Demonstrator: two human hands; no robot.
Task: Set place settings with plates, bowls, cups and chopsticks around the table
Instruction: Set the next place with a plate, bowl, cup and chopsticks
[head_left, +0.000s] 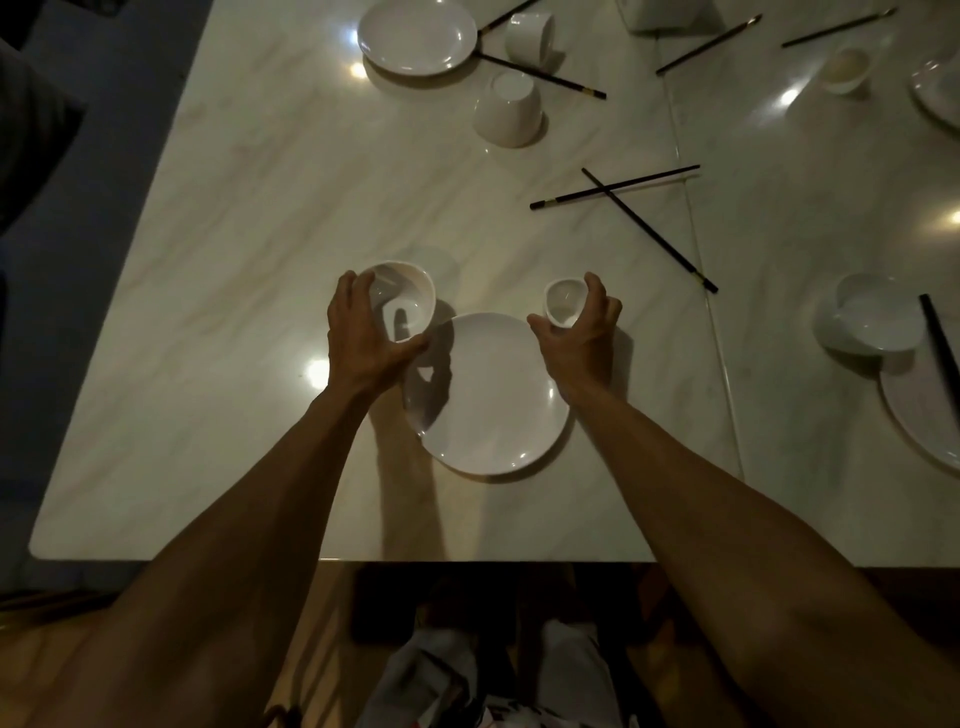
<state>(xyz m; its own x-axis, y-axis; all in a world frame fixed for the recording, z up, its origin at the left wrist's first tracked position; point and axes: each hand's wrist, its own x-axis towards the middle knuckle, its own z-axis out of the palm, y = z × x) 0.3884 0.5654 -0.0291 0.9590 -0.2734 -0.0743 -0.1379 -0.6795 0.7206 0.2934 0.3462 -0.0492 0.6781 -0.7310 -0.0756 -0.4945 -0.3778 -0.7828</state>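
Nearest the table (234, 270) edge, a white plate (493, 405) lies flat. Just beyond its far rim, the left hand (363, 338) curls round a tilted bowl (408, 301), and the right hand (579, 332) pinches a small cup (562, 305) between thumb and fingers. Whether either vessel touches the table cannot be told. The bowl hangs close to the plate's rim; set down aslant, it could clip the plate or rock over. The cup's light pinch might slip. Farther off, crossed chopsticks (618, 200) lie loose; a reach over the cup could topple it.
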